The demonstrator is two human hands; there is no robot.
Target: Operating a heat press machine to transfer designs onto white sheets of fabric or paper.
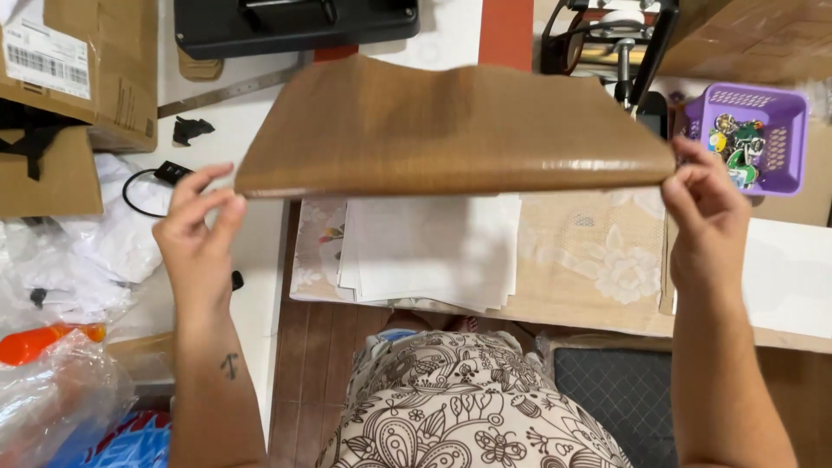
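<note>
A large brown sheet [451, 126] is held up flat and level over the table, its near edge folded over. My left hand [198, 230] pinches the sheet's near left corner. My right hand [706, 212] pinches the near right corner with thumb and fingers. Under the sheet lies a stack of white papers [429, 251] on a beige floral cloth [598, 269].
A purple basket [776, 130] with small colourful items stands at the right. Cardboard boxes [78, 78] sit at the far left, with white wrapping and a clear plastic bag [61, 390] below them. A black machine [295, 22] is at the back. A metal ruler [230, 91] lies near it.
</note>
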